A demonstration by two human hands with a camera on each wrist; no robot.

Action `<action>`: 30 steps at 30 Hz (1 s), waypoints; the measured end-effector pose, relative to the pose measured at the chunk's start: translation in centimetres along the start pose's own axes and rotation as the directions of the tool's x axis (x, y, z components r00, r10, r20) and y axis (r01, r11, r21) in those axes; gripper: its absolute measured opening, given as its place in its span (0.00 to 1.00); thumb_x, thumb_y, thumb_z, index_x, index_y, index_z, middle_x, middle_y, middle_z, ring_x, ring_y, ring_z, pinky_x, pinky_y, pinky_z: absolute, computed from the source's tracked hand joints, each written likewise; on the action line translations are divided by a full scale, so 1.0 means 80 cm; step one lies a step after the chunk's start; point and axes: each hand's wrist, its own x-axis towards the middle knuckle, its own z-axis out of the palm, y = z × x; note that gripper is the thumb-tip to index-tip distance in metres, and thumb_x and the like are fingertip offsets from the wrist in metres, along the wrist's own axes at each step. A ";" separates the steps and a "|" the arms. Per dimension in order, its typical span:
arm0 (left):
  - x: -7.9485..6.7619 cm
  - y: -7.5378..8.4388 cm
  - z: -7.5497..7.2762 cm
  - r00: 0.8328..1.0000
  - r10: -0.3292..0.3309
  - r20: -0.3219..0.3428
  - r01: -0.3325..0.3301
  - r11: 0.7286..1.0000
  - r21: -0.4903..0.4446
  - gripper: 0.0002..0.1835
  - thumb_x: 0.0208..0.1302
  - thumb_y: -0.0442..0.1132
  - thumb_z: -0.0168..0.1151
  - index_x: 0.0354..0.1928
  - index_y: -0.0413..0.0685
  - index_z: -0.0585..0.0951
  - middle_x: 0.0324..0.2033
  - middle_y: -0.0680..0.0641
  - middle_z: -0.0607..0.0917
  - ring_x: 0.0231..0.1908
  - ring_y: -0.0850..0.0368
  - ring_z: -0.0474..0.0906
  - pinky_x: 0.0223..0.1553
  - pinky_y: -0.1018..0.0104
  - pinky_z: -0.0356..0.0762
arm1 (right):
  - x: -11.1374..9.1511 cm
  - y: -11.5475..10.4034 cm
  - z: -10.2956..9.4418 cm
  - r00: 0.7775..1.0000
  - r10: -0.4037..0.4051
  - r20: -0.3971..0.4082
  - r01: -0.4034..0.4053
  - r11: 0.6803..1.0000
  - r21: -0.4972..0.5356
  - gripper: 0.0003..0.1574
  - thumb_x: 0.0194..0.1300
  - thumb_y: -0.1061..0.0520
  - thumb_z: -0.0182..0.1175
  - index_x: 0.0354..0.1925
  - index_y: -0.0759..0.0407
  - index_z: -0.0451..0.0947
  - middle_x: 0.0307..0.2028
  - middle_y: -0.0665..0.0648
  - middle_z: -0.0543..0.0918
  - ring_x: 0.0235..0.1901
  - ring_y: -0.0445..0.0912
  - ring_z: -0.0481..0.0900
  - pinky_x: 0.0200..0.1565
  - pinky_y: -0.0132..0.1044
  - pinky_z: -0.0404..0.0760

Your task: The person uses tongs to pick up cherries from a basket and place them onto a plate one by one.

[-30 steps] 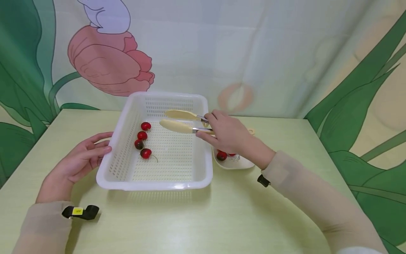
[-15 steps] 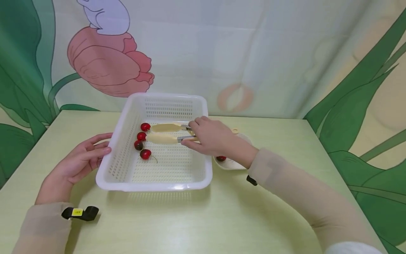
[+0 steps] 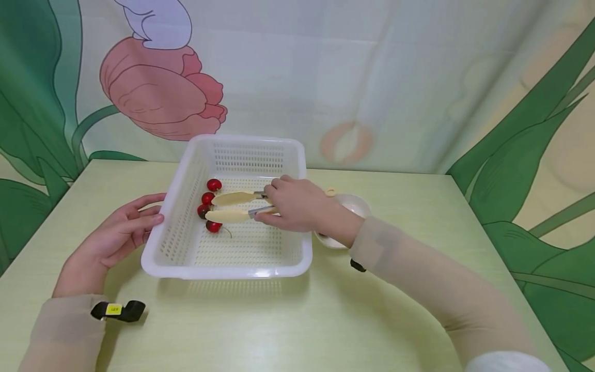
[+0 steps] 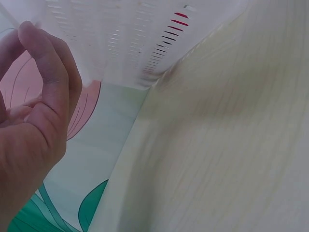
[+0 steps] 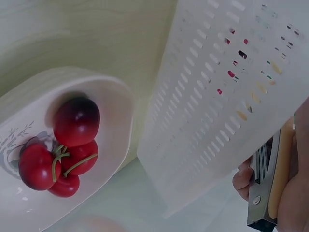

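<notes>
My left hand (image 3: 118, 230) holds the left rim of a white perforated plastic basket (image 3: 228, 272) between thumb and fingers. Inside, several red cherries (image 3: 214, 184) lie in a line along the left side. My right hand (image 3: 297, 204) grips metal tongs (image 3: 228, 215) with cream tips, reaching over the basket's right rim. The two tips stand apart, beside the cherries, and the nearer one partly covers the lower two. Whether they touch a cherry I cannot tell. In the right wrist view the tongs' metal handle (image 5: 263, 203) lies within the curled fingers.
Right of the basket stands a small white dish (image 3: 360, 204), mostly hidden under my right forearm. Several cherries (image 5: 77, 121) with green stems lie in it, seen in the right wrist view. A printed curtain (image 3: 279, 77) hangs behind the pale table (image 3: 232, 325).
My right hand has moved left and toward me, bringing the tongs' tips from the basket's upper middle down to the cherries. The left hand and basket have stayed put.
</notes>
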 end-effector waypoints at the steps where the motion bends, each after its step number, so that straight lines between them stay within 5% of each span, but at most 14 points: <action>1: 0.000 0.000 0.000 1.000 -0.001 -0.003 0.001 1.000 0.001 0.22 0.78 0.28 0.51 0.68 0.54 0.70 0.55 0.50 0.85 0.48 0.52 0.87 0.49 0.59 0.85 | 0.001 -0.001 0.000 1.000 -0.005 0.005 0.005 1.000 -0.001 0.39 0.74 0.26 0.47 0.54 0.56 0.79 0.43 0.51 0.80 0.44 0.46 0.76 0.39 0.39 0.82; 12: -0.001 0.001 0.000 1.000 0.004 -0.005 -0.004 1.000 0.002 0.22 0.78 0.28 0.51 0.68 0.54 0.69 0.55 0.50 0.85 0.49 0.52 0.87 0.49 0.59 0.84 | 0.013 -0.016 0.008 0.998 -0.052 0.048 0.054 0.997 -0.046 0.37 0.73 0.26 0.49 0.49 0.55 0.80 0.40 0.51 0.81 0.41 0.46 0.77 0.35 0.38 0.82; 30: -0.001 0.002 0.001 1.000 0.000 -0.010 0.000 1.000 0.016 0.21 0.78 0.29 0.52 0.67 0.54 0.70 0.55 0.51 0.85 0.49 0.53 0.87 0.49 0.60 0.84 | 0.024 -0.027 0.020 0.994 -0.021 0.108 0.027 0.998 -0.049 0.37 0.72 0.26 0.53 0.53 0.55 0.79 0.43 0.51 0.80 0.41 0.44 0.75 0.35 0.36 0.80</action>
